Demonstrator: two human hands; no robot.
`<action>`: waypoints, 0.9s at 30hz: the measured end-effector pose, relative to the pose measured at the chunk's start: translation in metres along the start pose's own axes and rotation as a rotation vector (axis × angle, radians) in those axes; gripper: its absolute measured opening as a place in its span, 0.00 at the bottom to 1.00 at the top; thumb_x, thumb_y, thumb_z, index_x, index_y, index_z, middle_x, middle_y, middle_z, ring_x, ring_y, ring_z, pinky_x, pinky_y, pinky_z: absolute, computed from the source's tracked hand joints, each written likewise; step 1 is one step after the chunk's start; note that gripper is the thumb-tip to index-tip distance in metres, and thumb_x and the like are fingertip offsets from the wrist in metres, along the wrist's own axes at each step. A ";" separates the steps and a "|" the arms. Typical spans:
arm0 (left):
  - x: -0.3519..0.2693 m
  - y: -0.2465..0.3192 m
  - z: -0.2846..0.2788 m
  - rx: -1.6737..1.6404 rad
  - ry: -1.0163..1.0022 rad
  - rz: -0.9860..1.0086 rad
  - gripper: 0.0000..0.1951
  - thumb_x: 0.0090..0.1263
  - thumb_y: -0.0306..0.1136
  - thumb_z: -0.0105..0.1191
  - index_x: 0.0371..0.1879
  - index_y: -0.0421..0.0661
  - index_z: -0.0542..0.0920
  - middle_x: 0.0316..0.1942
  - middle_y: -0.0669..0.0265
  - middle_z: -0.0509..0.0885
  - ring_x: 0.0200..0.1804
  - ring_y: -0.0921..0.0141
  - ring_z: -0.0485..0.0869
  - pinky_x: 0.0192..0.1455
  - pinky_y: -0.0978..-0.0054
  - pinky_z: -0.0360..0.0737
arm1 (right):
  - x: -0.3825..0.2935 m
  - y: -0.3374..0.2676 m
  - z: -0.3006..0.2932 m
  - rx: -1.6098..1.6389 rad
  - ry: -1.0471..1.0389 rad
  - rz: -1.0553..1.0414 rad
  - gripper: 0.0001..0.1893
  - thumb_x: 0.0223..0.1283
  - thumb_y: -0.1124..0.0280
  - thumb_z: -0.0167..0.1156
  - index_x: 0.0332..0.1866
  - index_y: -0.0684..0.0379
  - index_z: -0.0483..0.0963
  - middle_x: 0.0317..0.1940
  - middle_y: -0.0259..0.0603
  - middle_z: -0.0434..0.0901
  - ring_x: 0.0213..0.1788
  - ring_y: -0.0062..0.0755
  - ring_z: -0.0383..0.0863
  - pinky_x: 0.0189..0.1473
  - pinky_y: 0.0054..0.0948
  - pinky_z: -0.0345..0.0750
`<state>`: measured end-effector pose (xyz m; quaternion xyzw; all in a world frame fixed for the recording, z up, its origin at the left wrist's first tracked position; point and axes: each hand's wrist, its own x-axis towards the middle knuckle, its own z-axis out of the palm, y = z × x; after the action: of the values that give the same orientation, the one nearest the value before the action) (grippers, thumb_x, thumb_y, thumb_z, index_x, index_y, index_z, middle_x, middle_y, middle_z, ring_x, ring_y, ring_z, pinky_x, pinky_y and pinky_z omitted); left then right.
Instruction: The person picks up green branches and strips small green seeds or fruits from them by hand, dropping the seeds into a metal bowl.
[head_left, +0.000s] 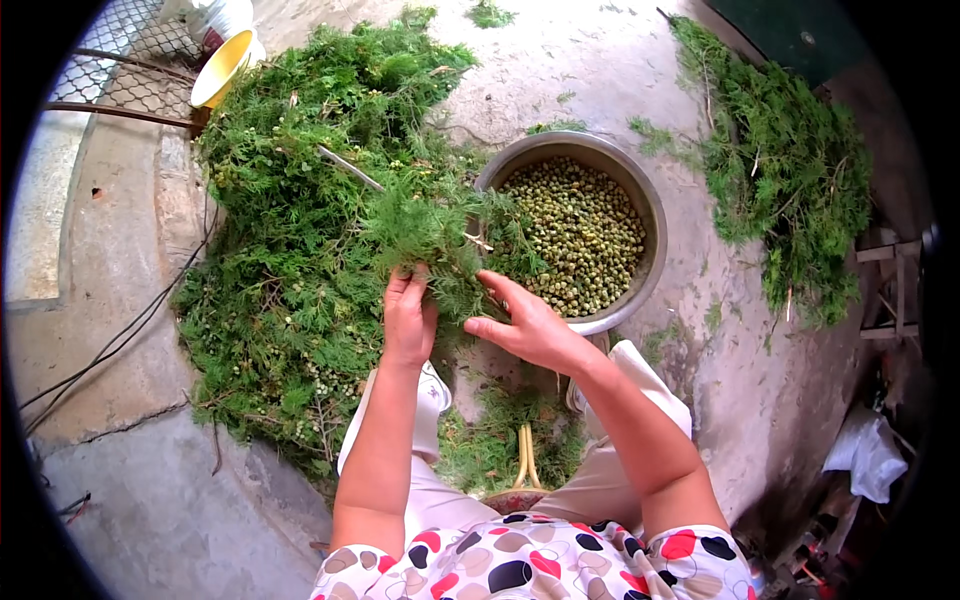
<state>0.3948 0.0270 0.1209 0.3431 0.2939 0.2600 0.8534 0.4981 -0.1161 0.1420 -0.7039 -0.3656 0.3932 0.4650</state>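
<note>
My left hand (409, 319) grips a leafy conifer sprig (420, 229), its thumb and fingers pinched around the stems. My right hand (529, 322) is just right of the foliage with thumb and forefinger spread apart; its other fingers are partly hidden. No object shows in its grasp. Beyond it stands a round metal basin (656, 225) holding a heap of small green-brown cones (585, 232). Some foliage hangs over the basin's left rim. To the left, a large pile of cut conifer branches (277, 247), some bearing pale green cones, reaches close to my left forearm.
Another heap of branches (787, 172) lies at the right. A yellow-lined bucket (225, 67) and wire mesh (154, 45) are at upper left. Black cables (142, 322) cross the concrete floor (112, 465). A wooden frame (889, 289) and white plastic bag (870, 454) sit at the right edge.
</note>
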 end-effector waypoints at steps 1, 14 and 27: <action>0.000 -0.001 0.002 0.027 -0.020 -0.001 0.10 0.69 0.28 0.46 0.47 0.48 0.75 0.47 0.70 0.78 0.49 0.73 0.75 0.54 0.73 0.69 | -0.002 0.001 0.003 -0.082 0.009 -0.051 0.36 0.54 0.56 0.60 0.62 0.68 0.57 0.57 0.55 0.65 0.60 0.44 0.67 0.61 0.33 0.64; 0.001 -0.008 0.002 0.116 0.025 0.018 0.08 0.67 0.32 0.51 0.43 0.48 0.76 0.41 0.73 0.79 0.43 0.80 0.74 0.50 0.80 0.68 | 0.004 0.013 -0.006 -0.287 0.000 -0.143 0.30 0.52 0.55 0.61 0.51 0.71 0.66 0.47 0.56 0.73 0.48 0.48 0.75 0.50 0.36 0.73; -0.007 -0.013 0.014 0.437 -0.095 0.134 0.09 0.63 0.23 0.53 0.41 0.44 0.75 0.39 0.71 0.79 0.41 0.79 0.75 0.47 0.82 0.71 | 0.010 -0.019 -0.020 -0.144 0.581 -0.480 0.12 0.50 0.74 0.63 0.40 0.62 0.73 0.31 0.40 0.73 0.27 0.28 0.75 0.30 0.25 0.74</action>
<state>0.4024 0.0084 0.1214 0.5504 0.2791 0.2296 0.7526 0.5174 -0.1090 0.1625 -0.7111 -0.3996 0.0305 0.5776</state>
